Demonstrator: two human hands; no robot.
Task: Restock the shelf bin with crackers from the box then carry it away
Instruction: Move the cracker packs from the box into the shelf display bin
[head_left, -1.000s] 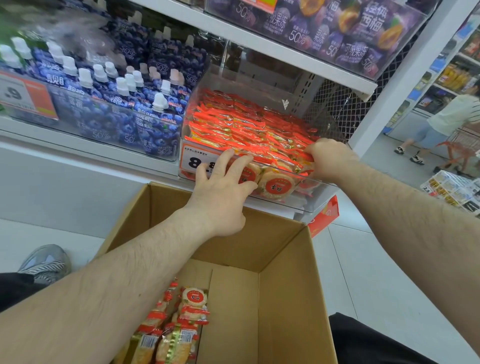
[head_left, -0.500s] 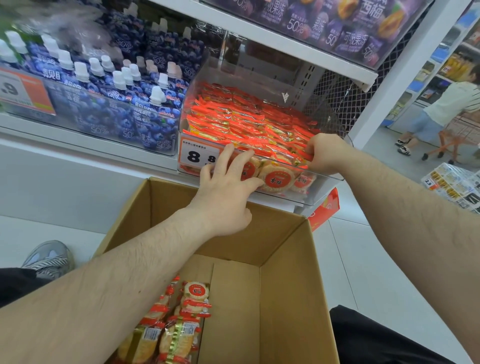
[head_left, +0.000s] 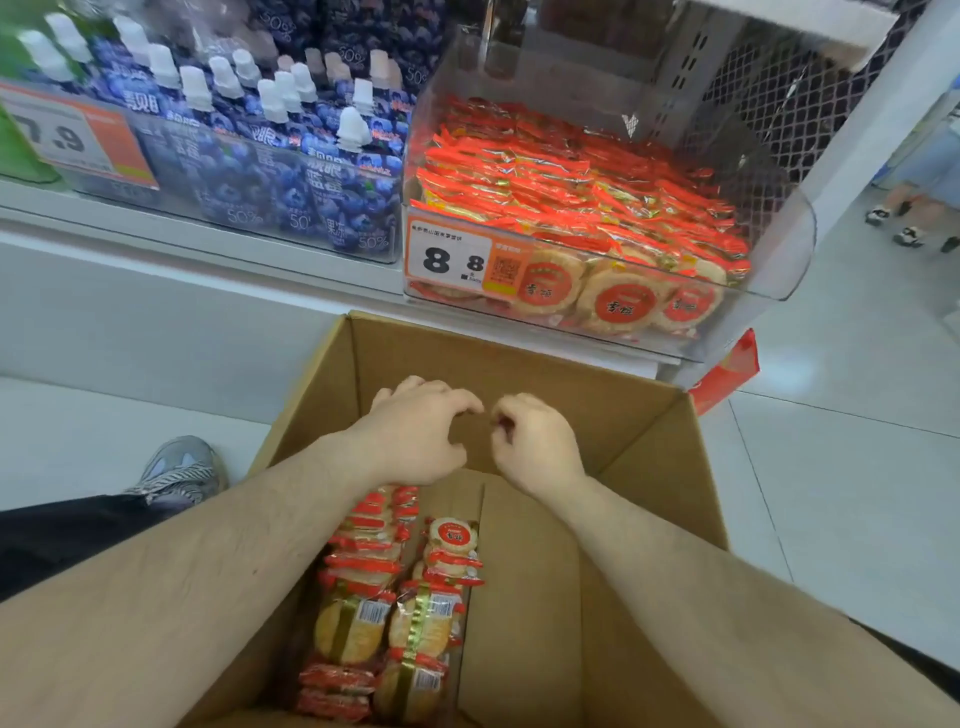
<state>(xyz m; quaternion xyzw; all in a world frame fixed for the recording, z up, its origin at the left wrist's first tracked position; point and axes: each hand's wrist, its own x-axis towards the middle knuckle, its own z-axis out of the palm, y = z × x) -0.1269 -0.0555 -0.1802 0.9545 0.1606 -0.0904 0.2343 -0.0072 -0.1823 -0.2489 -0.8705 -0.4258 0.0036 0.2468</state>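
Both hands, left hand (head_left: 415, 436), right hand (head_left: 537, 441), loosely curled over open box (head_left: 649, 431), cracker packs (head_left: 395, 597) inside

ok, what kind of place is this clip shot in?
Almost certainly a supermarket or convenience store aisle. A clear shelf bin full of wrapped crackers carries an 8.8 price tag, blue spouted drink pouches sit beside it with their own price label, and a cardboard box of stock stands on the tiled floor.
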